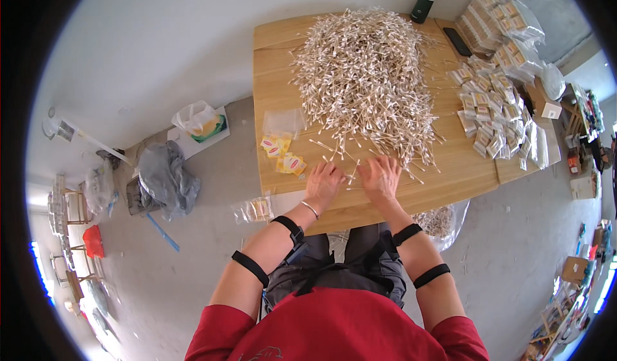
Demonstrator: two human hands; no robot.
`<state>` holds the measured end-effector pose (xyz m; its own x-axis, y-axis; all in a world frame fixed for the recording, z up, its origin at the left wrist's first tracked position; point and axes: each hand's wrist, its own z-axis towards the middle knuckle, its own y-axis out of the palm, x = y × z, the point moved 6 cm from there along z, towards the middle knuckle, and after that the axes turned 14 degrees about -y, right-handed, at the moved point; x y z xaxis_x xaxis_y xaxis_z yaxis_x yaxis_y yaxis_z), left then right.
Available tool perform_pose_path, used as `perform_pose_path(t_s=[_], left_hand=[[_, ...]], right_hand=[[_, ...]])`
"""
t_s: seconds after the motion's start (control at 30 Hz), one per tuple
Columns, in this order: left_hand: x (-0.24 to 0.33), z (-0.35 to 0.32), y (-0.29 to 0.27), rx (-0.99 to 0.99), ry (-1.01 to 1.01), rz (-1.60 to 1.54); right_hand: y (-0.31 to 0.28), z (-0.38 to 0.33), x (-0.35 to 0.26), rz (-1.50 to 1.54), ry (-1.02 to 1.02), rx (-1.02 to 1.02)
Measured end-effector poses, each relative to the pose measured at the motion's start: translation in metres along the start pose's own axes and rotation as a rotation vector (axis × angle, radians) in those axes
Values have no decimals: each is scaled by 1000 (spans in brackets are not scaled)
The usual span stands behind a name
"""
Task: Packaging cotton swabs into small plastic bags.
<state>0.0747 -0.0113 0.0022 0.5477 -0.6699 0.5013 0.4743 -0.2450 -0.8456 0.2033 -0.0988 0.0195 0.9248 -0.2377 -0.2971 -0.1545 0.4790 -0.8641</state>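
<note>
A large heap of cotton swabs (pixel 366 72) covers the middle of the wooden table, its loose edge spreading toward me. Just in front of it, my left hand (pixel 324 182) has its fingers curled and closed at a few loose swabs (pixel 350 176). My right hand (pixel 381 176) faces it from the other side of these swabs, fingers bent and closed at them too. Exactly how many swabs the fingers pinch is hidden. Left of my left hand lie yellow-and-white printed cards (pixel 291 163) and a clear plastic bag (pixel 284 123).
Filled clear packets (pixel 491 110) pile up at the right, with more stacked behind (pixel 501 20). A dark green bottle (pixel 424 4) and a black phone (pixel 457 41) stand at the back. A packet strip (pixel 255 211) overhangs the left edge. Below the table sits a bag of swabs (pixel 438 223).
</note>
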Motion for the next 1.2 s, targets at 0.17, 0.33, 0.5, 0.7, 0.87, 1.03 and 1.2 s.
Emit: perform_pose_path(t_s=[0.17,0.33,0.5,0.7,0.87,1.03,1.2], left_hand=[[1,1,-7,-88,-92,-56],[-20,37,-31,111,-91,-42],[-40,61,-32,37,-118,-24],[-35,42,-25,-37,-190,22],[-20,11,-12,-69,-172,-55],[-8,-15,-11,5,-37,-161],[-18,-22,4,-57,-67,-197]], right_hand=[[28,10,-6,74,61,-34],[24,3,34,149,144,-31],[13,0,45,91,162,2],[14,-2,49,40,116,8],[12,-2,46,36,69,31],[13,-1,44,55,92,6],[21,8,18,94,-80,-82]])
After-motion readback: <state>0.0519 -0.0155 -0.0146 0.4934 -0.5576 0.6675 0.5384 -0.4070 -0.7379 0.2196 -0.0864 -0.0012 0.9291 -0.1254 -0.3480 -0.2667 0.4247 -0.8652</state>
